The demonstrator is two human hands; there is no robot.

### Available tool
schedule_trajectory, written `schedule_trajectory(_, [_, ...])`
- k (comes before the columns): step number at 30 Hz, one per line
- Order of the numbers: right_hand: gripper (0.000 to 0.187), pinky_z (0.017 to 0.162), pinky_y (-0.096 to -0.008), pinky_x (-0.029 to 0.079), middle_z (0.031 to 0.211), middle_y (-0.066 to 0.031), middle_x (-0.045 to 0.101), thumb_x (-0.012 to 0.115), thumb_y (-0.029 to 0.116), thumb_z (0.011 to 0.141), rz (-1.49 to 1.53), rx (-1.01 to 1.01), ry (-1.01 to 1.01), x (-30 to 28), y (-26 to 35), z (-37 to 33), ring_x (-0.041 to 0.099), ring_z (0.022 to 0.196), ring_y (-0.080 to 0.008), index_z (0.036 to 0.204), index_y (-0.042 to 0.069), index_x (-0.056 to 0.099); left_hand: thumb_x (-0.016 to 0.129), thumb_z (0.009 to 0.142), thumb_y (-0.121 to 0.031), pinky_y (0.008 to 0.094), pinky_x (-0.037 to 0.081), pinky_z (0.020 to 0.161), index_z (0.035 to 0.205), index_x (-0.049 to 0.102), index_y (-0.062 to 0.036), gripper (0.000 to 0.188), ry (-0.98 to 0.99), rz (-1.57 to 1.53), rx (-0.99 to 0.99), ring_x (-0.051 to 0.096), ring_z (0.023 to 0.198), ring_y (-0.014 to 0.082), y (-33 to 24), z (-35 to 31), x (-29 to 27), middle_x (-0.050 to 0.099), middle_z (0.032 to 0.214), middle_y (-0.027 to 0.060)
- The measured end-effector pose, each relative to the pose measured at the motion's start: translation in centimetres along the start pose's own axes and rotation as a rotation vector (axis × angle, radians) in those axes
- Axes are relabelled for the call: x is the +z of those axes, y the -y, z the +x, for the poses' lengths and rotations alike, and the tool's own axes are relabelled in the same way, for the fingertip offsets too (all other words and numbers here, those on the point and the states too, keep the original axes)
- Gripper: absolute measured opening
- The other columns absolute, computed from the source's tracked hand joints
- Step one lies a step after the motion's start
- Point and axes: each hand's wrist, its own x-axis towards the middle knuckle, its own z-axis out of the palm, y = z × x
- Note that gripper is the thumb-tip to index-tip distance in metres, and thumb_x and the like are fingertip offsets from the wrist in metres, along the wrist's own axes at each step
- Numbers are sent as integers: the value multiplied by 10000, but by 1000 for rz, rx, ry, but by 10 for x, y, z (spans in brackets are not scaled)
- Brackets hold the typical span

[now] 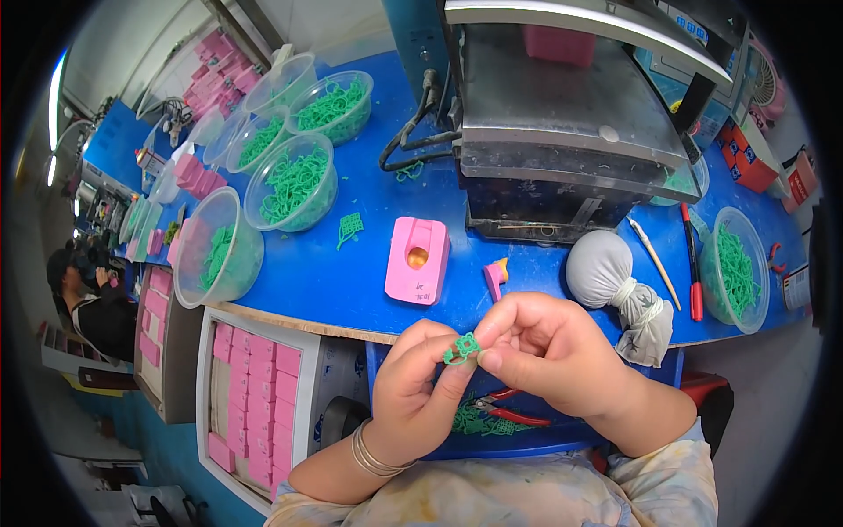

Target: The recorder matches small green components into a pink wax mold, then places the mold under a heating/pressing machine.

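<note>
A pale wall point(342, 25) backs the blue worktable point(325, 281); left, a strip light point(56, 101) glows above teal floor point(189, 461).

Small green openwork piece point(464, 348), latticed, held aloft

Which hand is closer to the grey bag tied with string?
Right. The right hand is just left of the grey bag and a bit lower in the picture; the left hand is farther left, past the right one.
</note>
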Motion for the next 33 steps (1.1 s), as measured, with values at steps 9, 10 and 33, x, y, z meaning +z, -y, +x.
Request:
schedule_trajectory(9, [112,717,-194,440,903,-21,573,537,28,865,110,17,41,-3,-3,1,538,820,-49,975,6,529,551,838,15,232,408,666,1002,554,28,165,22,-59,-29,496,759,137,1,-2,-2,520,877,90])
schedule_trajectory(10, [110,711,-194,440,899,-20,573,538,27,865,99,19,41,-3,-3,1,538,810,-48,973,5,530,544,843,17,226,407,670,1003,550,35,161,27,-109,-83,493,767,129,-1,-2,-2,513,889,86])
schedule_trajectory(33, [93,596,-156,406,811,6,563,544,16,848,128,39,8,-2,-4,3,519,712,-17,940,13,533,512,853,41,201,399,715,1023,535,57,172,44,-220,-130,485,803,101,-1,-4,-1,487,921,80])
